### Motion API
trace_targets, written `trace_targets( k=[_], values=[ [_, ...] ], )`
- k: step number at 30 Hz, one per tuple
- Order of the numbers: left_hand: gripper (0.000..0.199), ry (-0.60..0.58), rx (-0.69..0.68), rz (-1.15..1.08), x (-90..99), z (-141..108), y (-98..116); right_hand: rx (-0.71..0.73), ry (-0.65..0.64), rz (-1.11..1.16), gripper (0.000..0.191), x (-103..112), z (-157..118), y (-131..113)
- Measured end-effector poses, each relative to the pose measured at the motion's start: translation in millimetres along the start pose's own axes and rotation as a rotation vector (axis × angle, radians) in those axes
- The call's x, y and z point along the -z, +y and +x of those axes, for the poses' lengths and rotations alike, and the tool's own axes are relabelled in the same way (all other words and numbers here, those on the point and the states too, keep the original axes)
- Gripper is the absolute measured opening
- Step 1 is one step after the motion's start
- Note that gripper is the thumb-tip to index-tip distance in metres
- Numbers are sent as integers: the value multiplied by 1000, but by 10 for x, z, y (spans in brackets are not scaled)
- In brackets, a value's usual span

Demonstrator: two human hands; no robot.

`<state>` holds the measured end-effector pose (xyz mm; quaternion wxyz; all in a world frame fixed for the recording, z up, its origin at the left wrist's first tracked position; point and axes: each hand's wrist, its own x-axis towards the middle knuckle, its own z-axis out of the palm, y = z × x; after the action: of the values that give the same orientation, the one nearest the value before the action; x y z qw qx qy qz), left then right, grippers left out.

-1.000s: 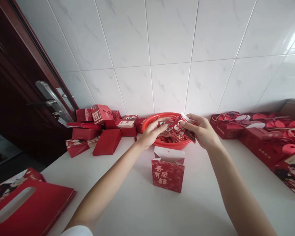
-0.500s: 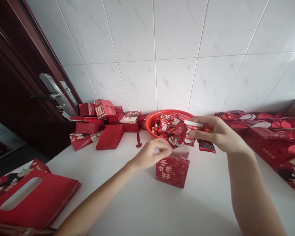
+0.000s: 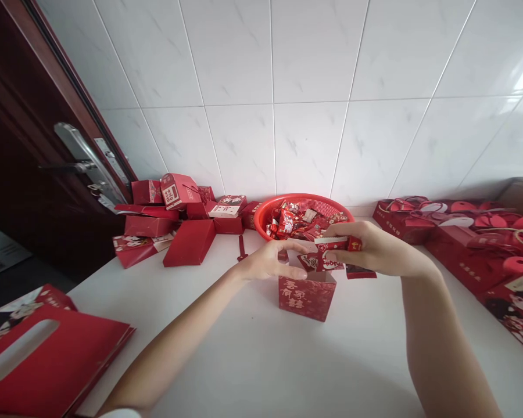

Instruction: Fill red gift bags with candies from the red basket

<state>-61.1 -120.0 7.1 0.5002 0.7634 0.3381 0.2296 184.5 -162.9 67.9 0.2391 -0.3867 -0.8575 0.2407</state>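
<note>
Open box point(image 3: 307, 299) stands mid-surface point(image 3: 253, 366); left hand point(image 3: 268, 261) at left of its opening, right hand point(image 3: 377, 249) to the right, packets point(image 3: 331, 256) in its fingers over the opening. Basket point(image 3: 261, 219) directly behind, near wall point(image 3: 309, 128), wrapped pieces point(image 3: 286, 223) inside. Left of basket: box pile point(image 3: 152, 225); narrow strip point(image 3: 241, 248) in front, between the two. Near left: slotted carrier point(image 3: 70, 354). Far left, beyond surface: door point(image 3: 21, 128). Along right side: grouped boxes point(image 3: 457, 261).

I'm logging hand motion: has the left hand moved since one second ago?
Yes. Judged against the red basket, the left hand has come nearer the wearer, from the basket to the red box.
</note>
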Motion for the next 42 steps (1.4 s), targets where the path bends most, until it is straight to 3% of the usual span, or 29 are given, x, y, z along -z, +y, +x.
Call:
trace_targets(
  k=[5, 11, 17, 25, 31, 35, 40, 42],
  values=[
    [53, -13, 28, -9, -19, 48, 17, -70, 5, -38, 20, -65, 59, 22],
    [54, -11, -6, -54, -30, 70, -21, -78, 153, -31, 21, -101, 99, 36],
    [53, -27, -49, -95, -64, 83, -44, -103, 94, -55, 14, -193, 177, 88],
    [47, -4, -18, -63, -61, 84, -69, -126, 402, 86, 14, -275, 270, 55],
    [61, 20, -3, -31, -65, 91, -97, -68, 288, 110, 16, -331, 290, 94],
    [56, 9, 3, -32, -66, 86, -96, -9, 256, 88, 16, -351, 274, 47],
    [53, 24, -6, -27, -64, 74, -84, -96, 442, 131, 43, -418, 322, -23],
    [51, 17, -20, -40, -67, 74, -79, -125, 442, 148, 50, -442, 343, -19]
  ],
)
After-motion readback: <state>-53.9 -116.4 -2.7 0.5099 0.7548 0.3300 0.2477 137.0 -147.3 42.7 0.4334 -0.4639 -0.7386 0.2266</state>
